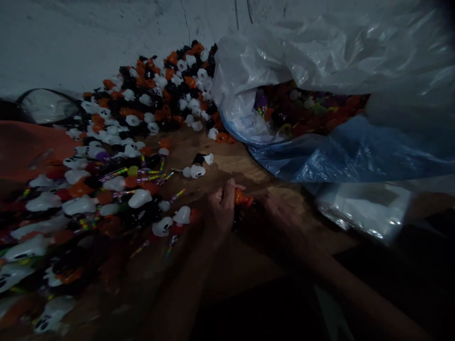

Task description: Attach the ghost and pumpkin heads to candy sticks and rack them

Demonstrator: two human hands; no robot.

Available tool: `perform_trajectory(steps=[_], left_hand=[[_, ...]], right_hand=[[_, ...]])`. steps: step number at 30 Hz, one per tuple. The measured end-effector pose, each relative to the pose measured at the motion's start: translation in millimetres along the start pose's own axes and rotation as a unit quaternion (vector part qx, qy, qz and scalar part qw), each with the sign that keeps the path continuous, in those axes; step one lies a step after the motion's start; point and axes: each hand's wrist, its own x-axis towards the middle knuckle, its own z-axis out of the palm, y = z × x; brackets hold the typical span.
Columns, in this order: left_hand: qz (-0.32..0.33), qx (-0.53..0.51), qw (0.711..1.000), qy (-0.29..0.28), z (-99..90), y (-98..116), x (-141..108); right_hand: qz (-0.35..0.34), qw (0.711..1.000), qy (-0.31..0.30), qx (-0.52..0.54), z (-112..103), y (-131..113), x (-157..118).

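Over the wooden table (231, 161), my left hand (222, 207) is closed around a small orange plastic figure (243, 198), its reddish end sticking out to the right. Just right of that figure is my right hand (280, 210), dark and blurred. Its fingers point at the figure, but I cannot make out whether they grip anything. Beyond my left hand lie a white ghost figure (197, 171) and a small black and white piece (204, 159). Left of my wrist are two more ghost figures, one with a black face (162, 227) and one plain white (182, 215).
A heap of orange, black and white toppers (156, 94) rests against the wall. Finished-looking ghost pieces with candy-filled tubes (117, 182) spread across the left. A large clear and blue plastic bag (341, 147) gapes at the right, with flat clear packets (366, 208) below it.
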Motion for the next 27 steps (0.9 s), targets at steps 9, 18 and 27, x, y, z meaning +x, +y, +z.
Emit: perform_trajectory(steps=[9, 18, 27], left_hand=[[0.010, 0.032, 0.999, -0.006, 2.3, -8, 0], [0.034, 0.083, 0.996, 0.001, 2.1, 8, -5], [-0.027, 0.068, 0.996, -0.046, -2.5, 9, -4]], right_hand=[[-0.075, 0.994, -0.008, 0.079, -11, -7, 2], [-0.063, 0.997, -0.016, 0.051, -11, -3, 4], [-0.125, 0.990, -0.007, -0.058, -8, 17, 6]])
